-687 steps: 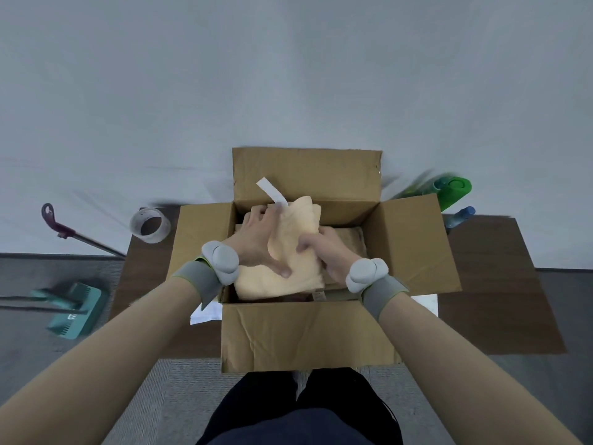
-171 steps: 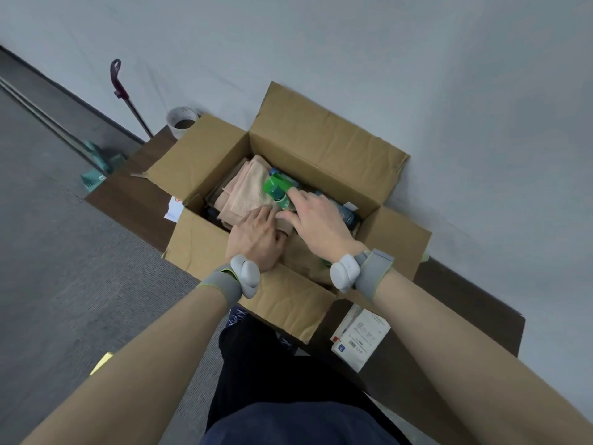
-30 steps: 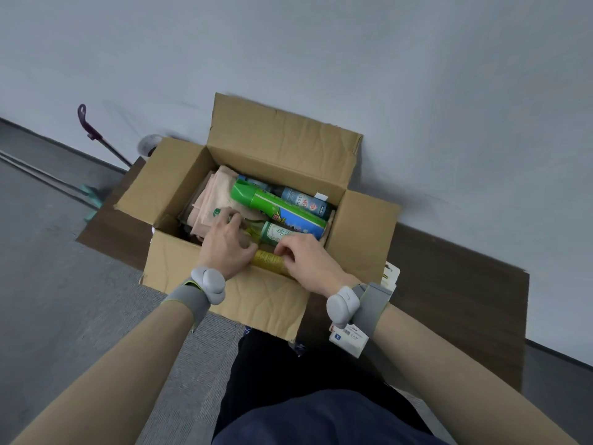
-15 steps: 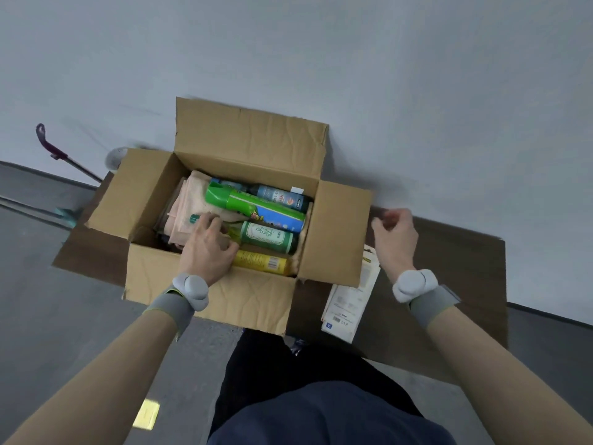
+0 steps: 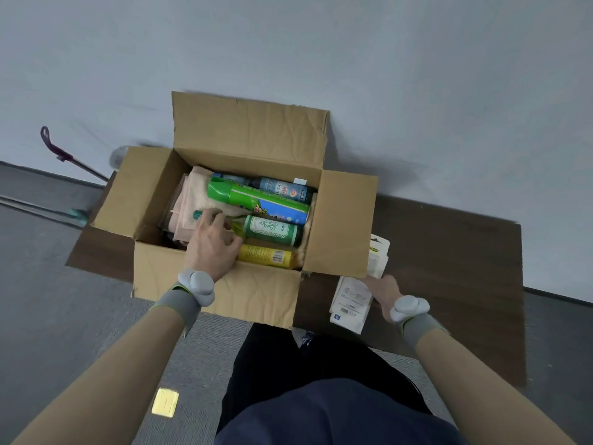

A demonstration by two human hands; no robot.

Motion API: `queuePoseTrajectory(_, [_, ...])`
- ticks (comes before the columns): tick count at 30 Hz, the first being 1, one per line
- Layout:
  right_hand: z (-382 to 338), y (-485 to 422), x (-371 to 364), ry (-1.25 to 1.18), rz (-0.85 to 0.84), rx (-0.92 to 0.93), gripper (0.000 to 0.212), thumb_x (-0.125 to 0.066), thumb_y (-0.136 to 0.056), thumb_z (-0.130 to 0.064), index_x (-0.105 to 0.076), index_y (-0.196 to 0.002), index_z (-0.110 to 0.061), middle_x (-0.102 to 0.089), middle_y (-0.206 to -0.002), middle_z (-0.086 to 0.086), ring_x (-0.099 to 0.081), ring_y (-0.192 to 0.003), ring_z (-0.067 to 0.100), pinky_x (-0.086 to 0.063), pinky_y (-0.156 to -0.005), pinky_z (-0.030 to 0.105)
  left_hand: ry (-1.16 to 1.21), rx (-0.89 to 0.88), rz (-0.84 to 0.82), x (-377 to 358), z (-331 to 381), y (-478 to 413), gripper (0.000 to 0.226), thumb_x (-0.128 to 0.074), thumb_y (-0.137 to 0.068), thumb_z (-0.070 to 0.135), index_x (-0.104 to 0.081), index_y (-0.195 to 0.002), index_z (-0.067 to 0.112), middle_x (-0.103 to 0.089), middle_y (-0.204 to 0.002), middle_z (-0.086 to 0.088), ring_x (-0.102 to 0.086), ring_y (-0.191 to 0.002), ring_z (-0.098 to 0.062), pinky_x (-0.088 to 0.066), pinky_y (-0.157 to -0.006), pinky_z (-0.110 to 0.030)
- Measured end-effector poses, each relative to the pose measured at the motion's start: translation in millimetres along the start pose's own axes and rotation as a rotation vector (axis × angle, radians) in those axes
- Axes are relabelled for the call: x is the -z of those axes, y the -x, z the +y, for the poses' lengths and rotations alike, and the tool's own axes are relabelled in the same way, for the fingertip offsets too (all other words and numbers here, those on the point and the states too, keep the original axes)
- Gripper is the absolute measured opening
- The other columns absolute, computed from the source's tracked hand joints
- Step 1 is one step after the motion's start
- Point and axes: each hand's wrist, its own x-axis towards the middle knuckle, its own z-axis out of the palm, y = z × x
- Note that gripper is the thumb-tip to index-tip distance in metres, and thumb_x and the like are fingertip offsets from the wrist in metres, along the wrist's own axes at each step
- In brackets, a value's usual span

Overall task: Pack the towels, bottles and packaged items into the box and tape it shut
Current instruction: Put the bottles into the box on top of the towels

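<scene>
Reaches into the box (image 5: pixel 218 300) with the left hand (image 5: pixel 211 245), fingers loosely spread on the green-labelled bottle (image 5: pixel 272 231) beside the towels (image 5: pixel 192 194). Stretches the right hand (image 5: pixel 386 289) to packaged items (image 5: pixel 351 300) on the desk (image 5: pixel 449 268); grip hidden.

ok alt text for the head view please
Seen from above, an open cardboard box holds folded towels and four bottles. The left hand touches the green-labelled bottle; the right hand reaches packaged items on the table beside it.
</scene>
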Motion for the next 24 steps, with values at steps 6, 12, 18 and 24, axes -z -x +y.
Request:
queuePoseTrajectory(6, [-4.8, 0.5, -9.0, 0.160, 0.046, 0.081, 0.045, -0.063, -0.095, -0.013, -0.058, -0.130, 0.015, -0.061, -0.108, 0.021, -0.055, -0.095, 0.031, -0.051, -0.088, 0.048, 0.006, 0.012, -0.002, -0.1, 2.0, -0.7, 0.017, -0.067, -0.085, 0.016, -0.057, -0.095, 0.006, -0.051, -0.117, -0.010, -0.054, -0.098, -0.029, -0.051, -0.075, -0.043])
queuePoseTrajectory(12, [-12.8, 6.1, -21.5, 0.278, 0.044, 0.073, 0.046, -0.062, -0.102, -0.022, -0.055, -0.135, 0.009, -0.059, -0.137, 0.029, -0.056, -0.129, 0.044, -0.046, -0.111, 0.052, 0.001, 0.004, -0.004, 0.1, 1.9, -1.0, 0.015, -0.064, -0.087, 0.017, -0.057, -0.094, 0.006, -0.051, -0.118, -0.010, -0.052, -0.102, -0.027, -0.050, -0.082, -0.042])
queuePoseTrajectory(18, [-19.3, 11.4, -25.6, 0.198, 0.041, -0.009, 0.048, -0.073, -0.097, -0.023, -0.059, -0.133, 0.006, -0.056, -0.143, 0.021, -0.053, -0.133, 0.038, -0.045, -0.106, 0.039, 0.001, 0.009, 0.000, -1.3, 1.9, -1.9, 0.014, -0.064, -0.087, 0.018, -0.056, -0.093, 0.007, -0.051, -0.119, -0.009, -0.054, -0.101, -0.028, -0.050, -0.079, -0.042])
queuePoseTrajectory(24, [0.7, 20.0, -14.9, -0.106, 0.008, 0.087, 0.039, -0.088, -0.084, -0.024, -0.071, -0.111, -0.001, -0.073, -0.114, 0.020, -0.066, -0.097, 0.031, -0.047, -0.077, 0.038, -0.012, -0.002, 0.011, -2.7, 0.2, -2.0, 0.014, -0.064, -0.086, 0.020, -0.055, -0.091, 0.010, -0.051, -0.117, -0.008, -0.053, -0.102, -0.027, -0.050, -0.080, -0.041])
